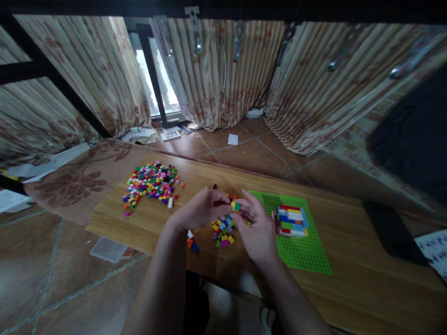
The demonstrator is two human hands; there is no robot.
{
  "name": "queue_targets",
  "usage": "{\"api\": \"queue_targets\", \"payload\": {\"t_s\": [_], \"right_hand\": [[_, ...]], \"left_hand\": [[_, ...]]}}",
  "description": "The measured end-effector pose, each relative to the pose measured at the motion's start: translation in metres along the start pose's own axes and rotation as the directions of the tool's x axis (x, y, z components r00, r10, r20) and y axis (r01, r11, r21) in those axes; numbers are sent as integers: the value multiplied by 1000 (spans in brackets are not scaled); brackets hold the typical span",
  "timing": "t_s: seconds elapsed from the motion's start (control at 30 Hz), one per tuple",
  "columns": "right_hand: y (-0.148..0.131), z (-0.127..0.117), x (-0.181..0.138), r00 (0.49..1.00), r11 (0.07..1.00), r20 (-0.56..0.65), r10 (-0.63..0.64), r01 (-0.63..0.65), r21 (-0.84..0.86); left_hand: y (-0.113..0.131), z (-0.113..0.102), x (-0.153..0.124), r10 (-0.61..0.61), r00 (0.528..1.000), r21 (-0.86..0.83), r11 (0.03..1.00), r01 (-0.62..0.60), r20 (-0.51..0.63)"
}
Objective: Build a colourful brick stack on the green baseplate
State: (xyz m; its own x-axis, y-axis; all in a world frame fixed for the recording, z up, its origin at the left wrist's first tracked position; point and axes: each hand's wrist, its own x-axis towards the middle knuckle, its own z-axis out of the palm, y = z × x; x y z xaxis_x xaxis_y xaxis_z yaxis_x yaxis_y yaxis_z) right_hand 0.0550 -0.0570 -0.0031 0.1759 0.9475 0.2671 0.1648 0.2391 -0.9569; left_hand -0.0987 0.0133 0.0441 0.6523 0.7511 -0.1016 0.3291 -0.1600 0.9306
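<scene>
Above the table, my right hand pinches a small joined piece of yellow and green toy bricks between thumb and fingers. My left hand meets it from the other side, thumb and fingers closed about its yellow end; the exact contact is partly hidden. Below the hands lies a small pile of loose bricks, yellow, blue, purple and green. Close to my right hand is a green baseplate bearing a flat, multicoloured brick build.
A larger heap of mixed bricks covers the left part of the wooden table. A few orange and blue bricks sit by my left forearm. A black flat object lies at the right. A clear plastic lid rests on the floor.
</scene>
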Motion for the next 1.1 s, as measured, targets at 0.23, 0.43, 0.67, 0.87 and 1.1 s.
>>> {"api": "queue_targets", "payload": {"t_s": [0.23, 0.43, 0.67, 0.87, 1.1], "right_hand": [[1, 0, 5, 984, 965, 0, 177, -174, 196], [4, -2, 8, 943, 918, -11, 332, -321, 233], [0, 3, 6, 954, 950, -103, 282, -263, 166], [5, 7, 7, 907, 915, -239, 346, -270, 298], [12, 12, 1, 968, 972, -124, 218, -227, -60]], "left_hand": [[-6, 6, 4, 43, 994, -81, 995, -51, -98], [-10, 12, 7, 54, 993, -14, 998, -55, -100], [5, 23, 9, -21, 983, 33, 999, 27, -180], [4, 26, 12, -77, 966, -97, 994, 55, -248], [0, 6, 7, -217, 891, -390, 919, 49, -399]]}}
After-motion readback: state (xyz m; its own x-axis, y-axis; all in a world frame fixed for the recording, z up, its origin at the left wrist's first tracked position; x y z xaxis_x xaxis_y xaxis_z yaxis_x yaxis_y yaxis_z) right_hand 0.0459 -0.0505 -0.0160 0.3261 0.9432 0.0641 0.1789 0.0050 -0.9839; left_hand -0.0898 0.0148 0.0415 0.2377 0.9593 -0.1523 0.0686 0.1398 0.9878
